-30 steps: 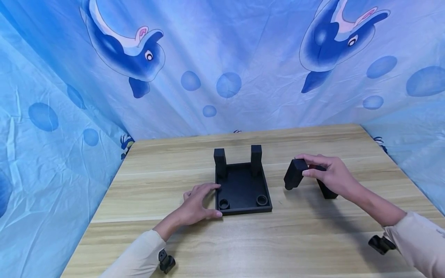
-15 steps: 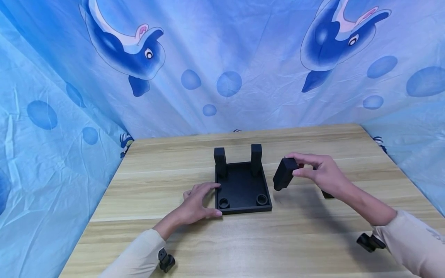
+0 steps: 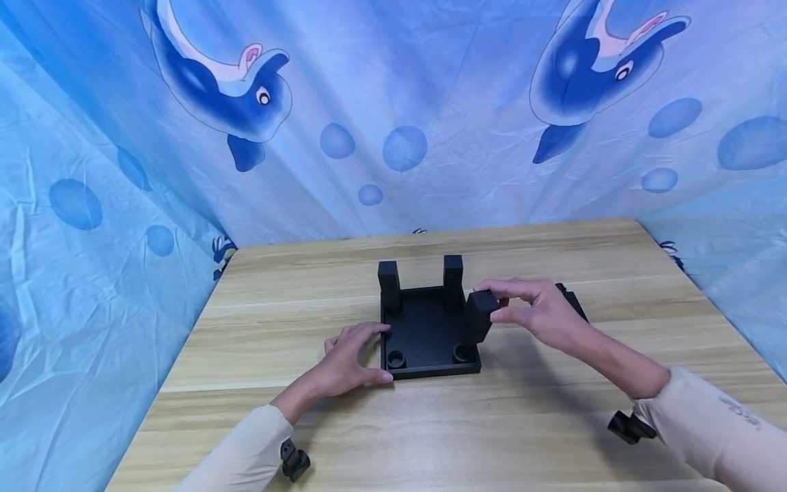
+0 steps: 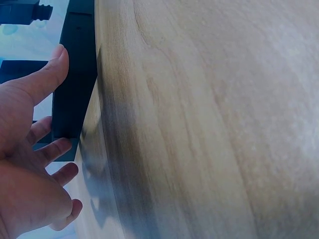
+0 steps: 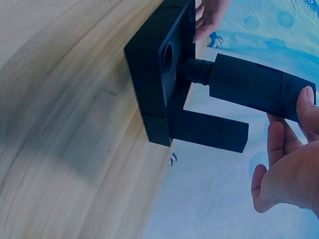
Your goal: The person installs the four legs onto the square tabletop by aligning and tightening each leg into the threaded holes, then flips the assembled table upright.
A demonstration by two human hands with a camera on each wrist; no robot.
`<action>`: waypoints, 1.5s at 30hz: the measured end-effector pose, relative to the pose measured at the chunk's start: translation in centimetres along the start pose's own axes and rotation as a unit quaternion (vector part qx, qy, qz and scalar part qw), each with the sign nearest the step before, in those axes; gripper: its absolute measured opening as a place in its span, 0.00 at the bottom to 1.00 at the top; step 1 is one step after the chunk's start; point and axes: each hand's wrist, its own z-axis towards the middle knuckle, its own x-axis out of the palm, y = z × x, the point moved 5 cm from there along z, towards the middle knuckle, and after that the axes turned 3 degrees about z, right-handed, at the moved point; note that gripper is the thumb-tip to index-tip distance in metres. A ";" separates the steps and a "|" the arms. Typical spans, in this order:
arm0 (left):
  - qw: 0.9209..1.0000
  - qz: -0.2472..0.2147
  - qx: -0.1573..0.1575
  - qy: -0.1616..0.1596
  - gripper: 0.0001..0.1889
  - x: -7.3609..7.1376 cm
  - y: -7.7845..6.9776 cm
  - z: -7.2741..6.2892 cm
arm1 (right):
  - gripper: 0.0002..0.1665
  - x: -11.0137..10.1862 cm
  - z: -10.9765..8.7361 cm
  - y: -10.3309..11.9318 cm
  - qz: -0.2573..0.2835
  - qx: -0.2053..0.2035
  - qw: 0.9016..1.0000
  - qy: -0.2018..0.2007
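Right hand (image 3: 537, 314) pinches the tilted leg (image 3: 479, 314), threaded end (image 5: 200, 71) facing the lower-right socket (image 3: 460, 354); left hand (image 3: 347, 362), fingers spread, touches the tray (image 3: 424, 329).

Cream left sleeve (image 3: 242, 447), cream right sleeve (image 3: 695, 417) with grey motif (image 3: 740, 411). Left wrist camera (image 3: 296, 463), right wrist camera (image 3: 628, 428): black, stubby.

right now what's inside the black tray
Two upright posts at the far corners and two round sockets at the near ones. The held post, in the right hand, partly hides the right socket in the head view; anything under the upright posts is covered.
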 end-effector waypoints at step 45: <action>1.000 0.000 -0.001 -0.005 0.44 0.1 0.1 0.1 | 0.25 4.1 0.5 -1.1 -0.114 -0.111 0.987 -0.027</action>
